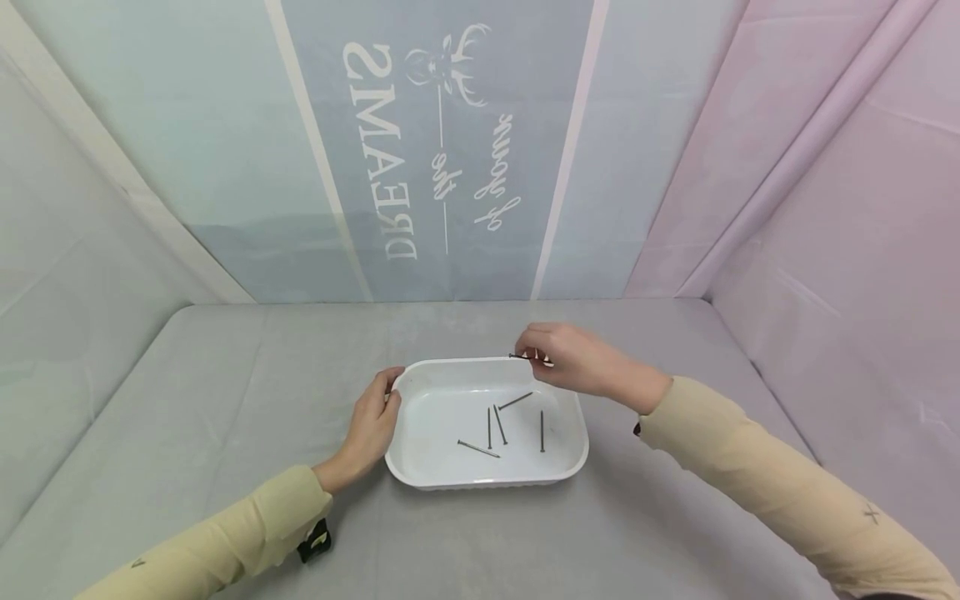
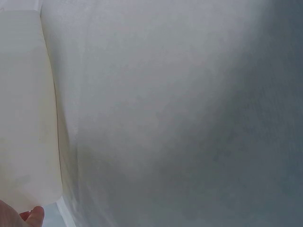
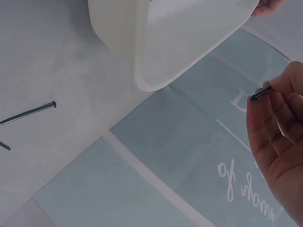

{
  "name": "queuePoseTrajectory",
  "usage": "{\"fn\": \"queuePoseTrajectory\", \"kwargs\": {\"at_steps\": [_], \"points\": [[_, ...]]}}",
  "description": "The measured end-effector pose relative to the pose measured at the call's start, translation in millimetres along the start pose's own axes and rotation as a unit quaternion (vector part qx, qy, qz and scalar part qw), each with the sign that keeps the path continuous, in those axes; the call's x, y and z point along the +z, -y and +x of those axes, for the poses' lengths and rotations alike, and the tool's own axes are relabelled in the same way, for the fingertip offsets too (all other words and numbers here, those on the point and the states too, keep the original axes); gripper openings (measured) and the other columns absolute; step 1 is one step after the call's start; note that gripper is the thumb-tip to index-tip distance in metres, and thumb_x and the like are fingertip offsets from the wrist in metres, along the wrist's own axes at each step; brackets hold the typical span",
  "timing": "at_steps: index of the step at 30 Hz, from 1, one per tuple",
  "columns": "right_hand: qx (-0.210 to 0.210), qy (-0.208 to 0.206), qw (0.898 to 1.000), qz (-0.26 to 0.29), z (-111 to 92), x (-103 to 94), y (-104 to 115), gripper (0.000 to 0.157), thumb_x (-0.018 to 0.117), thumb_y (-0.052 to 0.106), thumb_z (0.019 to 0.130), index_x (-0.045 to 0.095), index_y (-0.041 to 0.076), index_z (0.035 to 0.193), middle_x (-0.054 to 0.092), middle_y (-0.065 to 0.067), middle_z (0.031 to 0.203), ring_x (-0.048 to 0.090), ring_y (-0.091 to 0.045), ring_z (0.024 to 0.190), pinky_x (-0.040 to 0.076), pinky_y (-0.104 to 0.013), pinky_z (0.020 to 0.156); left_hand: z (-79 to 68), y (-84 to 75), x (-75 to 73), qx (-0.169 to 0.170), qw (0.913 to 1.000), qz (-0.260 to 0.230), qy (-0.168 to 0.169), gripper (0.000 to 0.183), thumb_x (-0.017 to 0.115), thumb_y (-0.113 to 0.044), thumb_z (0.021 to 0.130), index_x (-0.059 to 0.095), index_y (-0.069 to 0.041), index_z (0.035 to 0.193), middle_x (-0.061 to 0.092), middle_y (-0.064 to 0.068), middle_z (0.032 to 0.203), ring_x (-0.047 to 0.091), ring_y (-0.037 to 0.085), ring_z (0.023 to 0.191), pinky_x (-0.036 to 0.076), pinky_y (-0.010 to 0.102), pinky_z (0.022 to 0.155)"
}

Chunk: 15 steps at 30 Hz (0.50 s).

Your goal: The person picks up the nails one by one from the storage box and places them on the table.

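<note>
A white rectangular tray (image 1: 486,482) stands in front of me, with several loose metal nails (image 1: 478,449) lying on its bottom. My left hand (image 1: 370,423) holds the tray's left side near the far corner, thumb at the rim and fingers around the outside. Over the far right rim, my right hand (image 1: 573,358) pinches one dark nail (image 3: 260,93) between thumb and fingertips. That nail lies nearly level in the head view, its head pointing left. In the left wrist view, only the left fingertips (image 2: 35,217) show, beside the tray's outer wall (image 2: 28,118).
On the grey cloth surface (image 1: 300,375), outside the tray, lie a nail (image 3: 29,113) and part of another (image 3: 4,145) in the right wrist view; the head view does not show them. Fabric walls rise at the back and sides, the back one (image 1: 465,275) bearing printed lettering.
</note>
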State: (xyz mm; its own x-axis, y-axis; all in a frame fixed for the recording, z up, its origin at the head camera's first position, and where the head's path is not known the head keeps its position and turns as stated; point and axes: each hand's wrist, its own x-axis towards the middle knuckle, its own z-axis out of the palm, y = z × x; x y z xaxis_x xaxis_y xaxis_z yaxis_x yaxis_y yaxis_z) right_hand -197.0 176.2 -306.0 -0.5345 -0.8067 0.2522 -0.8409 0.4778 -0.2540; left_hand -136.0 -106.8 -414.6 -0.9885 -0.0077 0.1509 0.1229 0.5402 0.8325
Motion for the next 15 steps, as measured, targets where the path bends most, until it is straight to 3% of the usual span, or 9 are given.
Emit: {"fn": "queuePoseTrajectory", "kwargs": {"at_steps": [7,15], "points": [[0.005,-0.026,1.000,0.002,-6.7,0.7,-4.7,0.024,0.059,-0.010,0.071,0.064,0.005,0.090,0.060,0.001,0.082,0.055,-0.009,0.070,0.046,-0.020,0.058,-0.3,2.1,-0.4,0.001,1.0000,-0.005,0.000,0.035,0.035,-0.003,0.094,0.042,0.002,0.129,0.053,0.019,0.118,0.052,0.028,0.106,0.044,0.043,0.086],[0.047,-0.034,0.998,0.012,-15.4,-1.0,-5.5,0.022,0.060,-0.008,0.073,0.063,0.005,0.090,0.058,0.000,0.079,0.054,-0.010,0.070,0.047,-0.022,0.060,-0.5,2.3,-0.6,0.001,1.0000,-0.004,0.000,0.035,0.036,-0.004,0.094,0.042,0.002,0.128,0.053,0.019,0.118,0.052,0.028,0.105,0.044,0.043,0.085]]}}
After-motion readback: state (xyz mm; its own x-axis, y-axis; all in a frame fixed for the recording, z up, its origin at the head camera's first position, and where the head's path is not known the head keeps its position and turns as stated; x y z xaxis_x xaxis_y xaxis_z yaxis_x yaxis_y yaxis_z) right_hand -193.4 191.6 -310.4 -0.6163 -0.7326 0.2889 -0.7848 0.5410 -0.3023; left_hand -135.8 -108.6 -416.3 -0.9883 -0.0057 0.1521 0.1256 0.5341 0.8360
